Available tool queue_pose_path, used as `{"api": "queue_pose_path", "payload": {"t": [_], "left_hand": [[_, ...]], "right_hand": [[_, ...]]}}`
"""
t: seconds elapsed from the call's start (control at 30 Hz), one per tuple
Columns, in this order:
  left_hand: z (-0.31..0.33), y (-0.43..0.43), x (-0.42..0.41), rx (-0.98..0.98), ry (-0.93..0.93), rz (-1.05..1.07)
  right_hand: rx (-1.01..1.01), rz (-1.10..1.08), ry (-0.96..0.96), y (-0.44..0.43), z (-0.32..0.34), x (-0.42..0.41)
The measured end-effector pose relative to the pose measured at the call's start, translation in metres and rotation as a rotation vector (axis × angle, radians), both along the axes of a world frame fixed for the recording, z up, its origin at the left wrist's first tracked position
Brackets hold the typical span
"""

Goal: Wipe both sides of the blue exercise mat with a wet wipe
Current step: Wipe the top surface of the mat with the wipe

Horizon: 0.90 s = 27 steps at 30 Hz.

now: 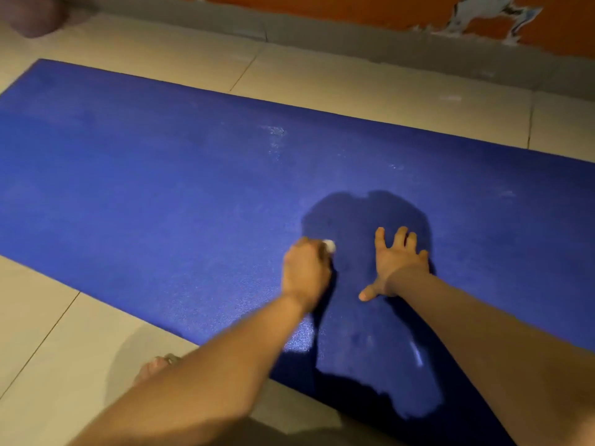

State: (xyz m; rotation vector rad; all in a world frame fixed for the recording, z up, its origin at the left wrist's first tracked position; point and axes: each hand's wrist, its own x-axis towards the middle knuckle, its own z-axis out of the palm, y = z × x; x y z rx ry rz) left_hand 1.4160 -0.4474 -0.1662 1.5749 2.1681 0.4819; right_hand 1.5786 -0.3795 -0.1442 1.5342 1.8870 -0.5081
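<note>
Blue mat (161, 188) is spread flat on the tiled floor (322, 82). It runs at a slant from the upper left to the right edge of our view, and its far long edge is near the grey skirting (386, 37) under an orange wall (322, 4).

We're leaning over the near long edge, with both arms reaching in from the bottom. Our left hand (304, 275) is curled into a fist, knuckles up, and its grip is wrapped tight round a balled-up white wipe (329, 246). Only a small bit pokes out past the fingers, pressed down on the mat.

Our right hand (399, 262) sits just beside it on the right, planted flat on the mat with fingers spread and thumb stuck out sideways — wide grip, holding nothing. The two hands are close but not touching. Both sit inside a dark shadow (360, 217) across the middle of the mat.

A few pale smudges (275, 133) show further out toward the wall side, and there's a short shiny streak (418, 354) nearer to us. Down at the lower left, toes (157, 365) of a bare foot rest on the tiles just off the mat's near edge. There's a peeling patch (489, 17) on the wall at the upper right, and something blurry in the top left corner — we can't tell what.
</note>
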Motion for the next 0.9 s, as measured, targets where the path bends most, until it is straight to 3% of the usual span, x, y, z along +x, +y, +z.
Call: {"api": "queue_pose_path", "payload": {"t": [0.1, 0.23, 0.3, 0.4, 0.47, 0.53, 0.63, 0.73, 0.83, 0.9], "left_hand": [[0.0, -0.01, 0.042, -0.022, -0.071, -0.165], [0.0, 0.0, -0.01, 0.019, 0.109, -0.262], [0.002, 0.011, -0.054, 0.025, 0.162, -0.167], [0.004, 0.029, -0.109, -0.055, 0.219, 0.138], [0.005, 0.04, -0.118, -0.073, 0.182, 0.338], [0.008, 0.045, -0.096, -0.071, 0.128, 0.393], [0.009, 0.044, -0.035, -0.017, 0.062, 0.228], [0.011, 0.032, 0.018, -0.018, 0.088, -0.128], [0.011, 0.029, 0.01, -0.025, 0.157, -0.411], [0.009, 0.034, -0.021, -0.02, 0.179, -0.393]], "right_hand": [[0.018, 0.008, 0.025, 0.0, -0.003, 0.004], [0.031, 0.014, 0.06, -0.002, -0.006, 0.007], [0.047, 0.022, 0.063, -0.002, -0.007, 0.007], [0.068, 0.03, 0.058, -0.004, -0.007, 0.008], [0.076, 0.025, 0.053, -0.004, -0.007, 0.007], [0.069, 0.017, 0.057, -0.004, -0.007, 0.005], [0.067, 0.018, 0.061, -0.003, -0.007, 0.004], [0.075, 0.022, 0.073, -0.004, -0.007, 0.007], [0.071, 0.018, 0.091, -0.004, -0.008, 0.009], [0.07, 0.016, 0.094, -0.004, -0.008, 0.009]]}}
